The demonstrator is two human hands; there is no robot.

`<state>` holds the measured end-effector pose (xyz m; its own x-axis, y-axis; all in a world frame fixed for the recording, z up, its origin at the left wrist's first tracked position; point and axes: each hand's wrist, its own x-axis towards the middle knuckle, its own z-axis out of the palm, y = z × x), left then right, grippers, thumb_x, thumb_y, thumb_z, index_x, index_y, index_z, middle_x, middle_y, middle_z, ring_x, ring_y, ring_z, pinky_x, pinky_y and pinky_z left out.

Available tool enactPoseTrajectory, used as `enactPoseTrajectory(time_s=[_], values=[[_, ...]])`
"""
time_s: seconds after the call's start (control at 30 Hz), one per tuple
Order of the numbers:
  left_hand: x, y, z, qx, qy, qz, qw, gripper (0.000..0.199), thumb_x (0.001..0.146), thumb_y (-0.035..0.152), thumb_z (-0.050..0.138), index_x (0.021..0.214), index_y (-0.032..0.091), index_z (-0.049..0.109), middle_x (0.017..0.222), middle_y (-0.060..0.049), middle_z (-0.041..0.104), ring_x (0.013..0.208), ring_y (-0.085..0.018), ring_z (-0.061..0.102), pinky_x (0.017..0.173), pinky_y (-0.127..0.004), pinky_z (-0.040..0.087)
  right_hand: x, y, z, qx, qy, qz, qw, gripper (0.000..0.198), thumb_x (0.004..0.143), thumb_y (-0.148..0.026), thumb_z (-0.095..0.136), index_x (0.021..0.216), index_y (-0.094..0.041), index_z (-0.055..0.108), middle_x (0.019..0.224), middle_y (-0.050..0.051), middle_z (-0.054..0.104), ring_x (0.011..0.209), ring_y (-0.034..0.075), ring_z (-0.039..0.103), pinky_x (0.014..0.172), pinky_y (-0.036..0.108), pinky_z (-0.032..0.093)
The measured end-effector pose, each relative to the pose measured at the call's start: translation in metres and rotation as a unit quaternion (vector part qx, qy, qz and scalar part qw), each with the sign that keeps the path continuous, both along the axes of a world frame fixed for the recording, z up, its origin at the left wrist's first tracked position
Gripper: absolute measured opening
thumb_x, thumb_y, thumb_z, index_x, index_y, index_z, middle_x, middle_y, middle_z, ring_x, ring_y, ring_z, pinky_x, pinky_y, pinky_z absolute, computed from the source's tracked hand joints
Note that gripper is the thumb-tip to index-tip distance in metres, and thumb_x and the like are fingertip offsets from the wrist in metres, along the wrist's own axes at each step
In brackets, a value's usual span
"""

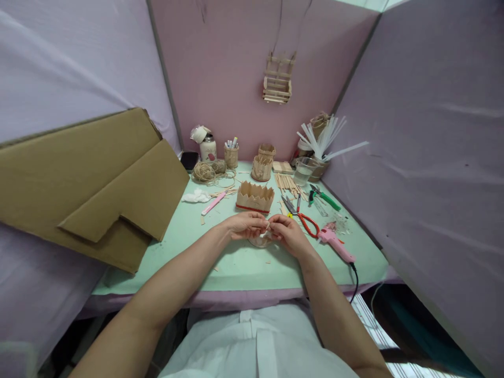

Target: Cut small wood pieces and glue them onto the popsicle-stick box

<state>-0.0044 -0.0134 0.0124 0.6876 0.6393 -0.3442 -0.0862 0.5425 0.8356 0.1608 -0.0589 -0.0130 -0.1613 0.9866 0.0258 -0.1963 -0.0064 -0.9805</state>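
Meeting over the near middle of the pale green surface, the left hand and the right hand have their fingers bent and drawn close, pinching a small pale piece between them (too small to tell what it is made of). Below the hands, and partly hidden by them, a round clear item lies on the surface. Just beyond them, on the far side, stands a wooden box with a zigzag top edge and a red band along its base. To the right lie scissors with red-orange handles, and next to these a pink glue gun whose black cord drops over the near edge. Farther right, green-handled pliers lie near a bundle of thin wooden sticks and a clear cup. To the left, a pink cutter lies slanted beside a crumpled white tissue, with a ball of twine farther back. Along the far side are a pale jar, a holder with markers in it, and a round zigzag-topped container. Large cardboard pieces lean at the far left, and a small wooden swing hangs before the pink back wall.
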Motion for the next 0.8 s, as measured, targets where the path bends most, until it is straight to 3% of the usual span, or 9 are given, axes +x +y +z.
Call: enactPoseTrajectory(time_s=[0.2,0.33,0.43,0.5,0.57,0.8], values=[[0.0,-0.001,0.002,-0.01,-0.003,0.004,1.0,0.025,0.06,0.018,0.077,0.077,0.012,0.06,0.068,-0.001,0.061,0.057,-0.006,0.054,0.051,-0.016,0.037,0.001,-0.001,0.002,0.022,-0.048,-0.02,0.998,0.014,0.071,-0.029,0.061,0.081,-0.02,0.062,0.062,-0.004,0.05,0.05,0.007,0.037,0.046,0.021,0.028],[-0.003,0.003,0.004,-0.021,-0.043,0.022,0.999,0.027,0.064,0.014,0.073,0.089,0.013,0.062,0.074,-0.002,0.062,0.06,-0.006,0.054,0.051,-0.015,0.039,0.012,-0.008,0.015,0.044,-0.084,-0.048,0.994,0.02,0.074,-0.031,0.061,0.091,-0.021,0.063,0.059,-0.005,0.046,0.052,0.008,0.039,0.049,0.022,0.031],[-0.008,0.006,0.008,-0.027,-0.105,0.046,0.993,0.029,0.067,0.013,0.07,0.095,0.013,0.063,0.079,-0.004,0.062,0.064,-0.006,0.055,0.054,-0.014,0.042,0.031,-0.022,0.028,0.059,-0.131,-0.075,0.987,0.024,0.073,-0.034,0.063,0.092,-0.021,0.063,0.069,-0.002,0.055,0.059,0.01,0.046,0.054,0.023,0.037],[-0.01,0.007,0.01,-0.033,-0.139,0.067,0.987,0.026,0.068,0.012,0.069,0.093,0.012,0.064,0.079,-0.005,0.062,0.066,-0.006,0.055,0.056,-0.014,0.043,0.048,-0.033,0.033,0.084,-0.23,-0.112,0.963,0.026,0.074,-0.038,0.062,0.092,-0.02,0.064,0.083,0.003,0.062,0.069,0.014,0.053,0.062,0.027,0.042],[-0.012,0.007,0.011,-0.038,-0.163,0.083,0.982,0.022,0.068,0.012,0.068,0.09,0.012,0.064,0.077,-0.005,0.062,0.067,-0.007,0.055,0.056,-0.014,0.044,0.07,-0.044,0.033,0.095,-0.32,-0.156,0.93,0.026,0.075,-0.042,0.06,0.088,-0.02,0.064,0.083,0.005,0.065,0.07,0.016,0.056,0.064,0.03,0.044],[-0.012,0.008,0.01,-0.059,-0.185,0.1,0.976,0.02,0.067,0.013,0.069,0.086,0.012,0.064,0.075,-0.004,0.061,0.065,-0.006,0.056,0.057,-0.014,0.046,0.139,-0.069,0.019,0.113,-0.482,-0.32,0.807,0.028,0.071,-0.043,0.06,0.085,-0.019,0.064,0.082,0.007,0.066,0.07,0.021,0.058,0.066,0.035,0.045]])
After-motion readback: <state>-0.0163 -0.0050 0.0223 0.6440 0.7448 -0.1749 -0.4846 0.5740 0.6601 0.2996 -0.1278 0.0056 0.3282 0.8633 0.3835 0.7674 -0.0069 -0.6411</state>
